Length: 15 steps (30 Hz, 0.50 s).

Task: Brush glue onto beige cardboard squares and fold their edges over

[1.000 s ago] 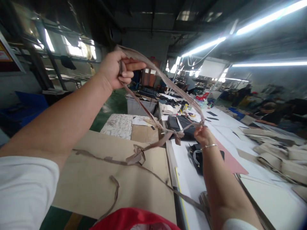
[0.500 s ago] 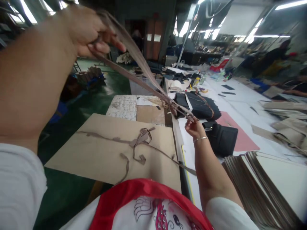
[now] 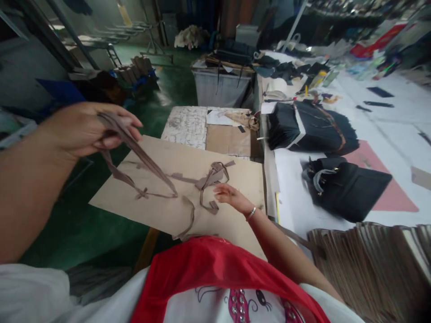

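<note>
My left hand (image 3: 89,130) is raised at the left and pinches a long taupe leather strip (image 3: 144,161) whose two ends hang down onto a brown cardboard sheet (image 3: 175,211). More of the same strip lies tangled (image 3: 210,179) in the middle of that sheet. My right hand (image 3: 229,195) hovers low over the cardboard just right of the tangle, fingers loosely spread and holding nothing, a thin bracelet on the wrist.
To the right is a white worktable (image 3: 292,179) with a black bag (image 3: 346,188), a stack of black pieces (image 3: 310,125) and a pink sheet (image 3: 397,202). A pile of tan boards (image 3: 367,264) sits front right. A grey bin (image 3: 222,87) stands behind.
My left hand has dropped from head height to low at the left, still holding the strip. My right hand has let go of the strip's far end and moved left over the cardboard.
</note>
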{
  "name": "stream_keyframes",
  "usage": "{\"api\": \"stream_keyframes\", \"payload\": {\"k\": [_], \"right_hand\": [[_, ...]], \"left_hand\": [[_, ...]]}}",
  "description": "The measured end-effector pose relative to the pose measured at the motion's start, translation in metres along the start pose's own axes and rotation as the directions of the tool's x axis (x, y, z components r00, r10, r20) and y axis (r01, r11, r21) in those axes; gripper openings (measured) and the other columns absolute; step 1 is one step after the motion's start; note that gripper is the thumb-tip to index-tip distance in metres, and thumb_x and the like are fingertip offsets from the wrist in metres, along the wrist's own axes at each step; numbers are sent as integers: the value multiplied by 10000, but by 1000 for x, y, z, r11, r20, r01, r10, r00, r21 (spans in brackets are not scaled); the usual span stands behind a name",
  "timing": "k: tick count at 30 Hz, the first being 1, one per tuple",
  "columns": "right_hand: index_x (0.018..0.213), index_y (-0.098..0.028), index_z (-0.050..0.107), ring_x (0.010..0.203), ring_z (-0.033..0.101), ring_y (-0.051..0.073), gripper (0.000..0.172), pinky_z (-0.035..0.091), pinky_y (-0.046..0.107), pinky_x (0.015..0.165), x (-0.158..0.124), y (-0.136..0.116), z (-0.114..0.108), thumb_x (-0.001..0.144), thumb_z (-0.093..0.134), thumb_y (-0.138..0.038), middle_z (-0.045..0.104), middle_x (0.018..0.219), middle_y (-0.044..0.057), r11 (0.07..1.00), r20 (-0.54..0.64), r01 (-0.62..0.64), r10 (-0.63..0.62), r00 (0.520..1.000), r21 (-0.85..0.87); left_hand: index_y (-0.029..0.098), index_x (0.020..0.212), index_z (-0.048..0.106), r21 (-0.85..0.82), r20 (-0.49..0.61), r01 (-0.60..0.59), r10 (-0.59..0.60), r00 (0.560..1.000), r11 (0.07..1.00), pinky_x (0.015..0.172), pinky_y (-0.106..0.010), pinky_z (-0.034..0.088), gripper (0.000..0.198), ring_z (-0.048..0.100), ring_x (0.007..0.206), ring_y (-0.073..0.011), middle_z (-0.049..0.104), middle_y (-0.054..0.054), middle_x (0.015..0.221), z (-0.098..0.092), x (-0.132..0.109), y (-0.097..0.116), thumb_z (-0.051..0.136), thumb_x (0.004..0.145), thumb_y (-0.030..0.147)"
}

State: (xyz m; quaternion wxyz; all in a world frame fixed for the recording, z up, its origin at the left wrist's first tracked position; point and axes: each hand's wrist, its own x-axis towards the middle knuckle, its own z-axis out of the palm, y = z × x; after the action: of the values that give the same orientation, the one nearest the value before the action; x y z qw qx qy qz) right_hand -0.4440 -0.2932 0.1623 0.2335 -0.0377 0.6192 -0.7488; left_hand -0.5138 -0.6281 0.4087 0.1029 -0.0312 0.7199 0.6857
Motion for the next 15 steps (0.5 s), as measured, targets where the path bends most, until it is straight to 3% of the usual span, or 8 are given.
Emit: {"api": "stream_keyframes", "payload": {"k": [2,4,7,9,11,13,15], "right_hand": [[1149,-258,545,1085,504,168,633,468,283,824,14,-18,43,570,797,-305,571,1131,48,980,126,197,-191,973,-38],[1182,-280,524,1138,464,182,678,453,297,860,22,-36,82,565,798,-339,559,1158,37,950,254,307,-283,925,-60],[1012,-226,619,893,567,148,377,465,280,791,27,-50,107,703,682,-434,627,942,10,955,358,282,-234,904,-90],[839,-176,646,707,561,110,283,463,253,705,27,-54,93,778,602,-449,625,767,-1,974,309,198,-155,938,-112],[737,-154,620,611,527,85,276,454,235,650,23,-59,60,779,615,-427,594,666,-15,990,174,129,-117,978,-61],[715,-155,582,535,488,66,250,460,236,624,16,-68,24,762,648,-391,538,589,-44,994,55,76,-80,995,74],[711,-163,541,455,428,46,231,468,243,593,5,-79,-5,765,653,-357,457,526,-79,979,39,12,-21,999,204]], "left_hand": [[81,748,652,240,150,-59,23,988,969,265,-139,255,132,442,307,-72,655,-65,625,51,-15,-15,558,689,9],[127,735,666,299,255,-77,-2,967,951,296,-161,305,144,465,347,-80,654,-42,627,92,-23,-28,617,660,15],[168,745,661,261,262,-185,115,958,947,379,-191,376,103,520,431,-100,652,-18,655,118,-14,-39,666,671,97],[175,791,663,262,194,-278,231,953,924,460,-202,418,112,569,522,-117,658,-15,693,114,8,-42,663,689,129],[172,814,670,308,121,-322,299,947,895,523,-197,429,157,590,593,-121,661,-7,712,98,36,-46,664,672,105],[158,762,679,363,68,-268,262,963,892,531,-183,417,173,590,606,-121,651,4,677,80,62,-56,668,626,52],[150,676,677,387,21,-154,158,987,909,484,-170,388,170,572,556,-117,627,17,601,68,83,-70,653,592,4]]}}
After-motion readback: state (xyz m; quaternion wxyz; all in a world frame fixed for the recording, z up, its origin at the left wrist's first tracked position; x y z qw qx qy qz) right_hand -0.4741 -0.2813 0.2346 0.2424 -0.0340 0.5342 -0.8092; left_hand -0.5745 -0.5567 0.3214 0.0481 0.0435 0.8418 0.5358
